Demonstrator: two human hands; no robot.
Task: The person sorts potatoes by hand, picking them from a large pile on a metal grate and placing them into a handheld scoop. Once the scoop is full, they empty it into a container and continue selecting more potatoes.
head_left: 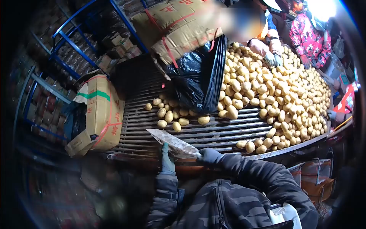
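Observation:
A long, broad, pointed blade with dirty smears, a large knife point(173, 144) by its look, is held in front of my body over the near edge of the slatted table point(213, 139). My right hand point(210, 156), in a dark glove, is closed around its handle end. At the lower edge of the blade, my gloved left hand point(167, 158) grips with the thumb against the metal; its other fingers are mostly hidden. Several loose potatoes point(183, 121) lie on the slats just beyond the blade.
A big potato heap point(282, 95) covers the right side. A tilted carton point(183, 26) with a black plastic liner point(202, 84) rests over the slats. Another carton point(100, 110) stands at left, near blue metal rails point(72, 45). Other people, one in a red patterned jacket point(309, 40), reach toward the heap.

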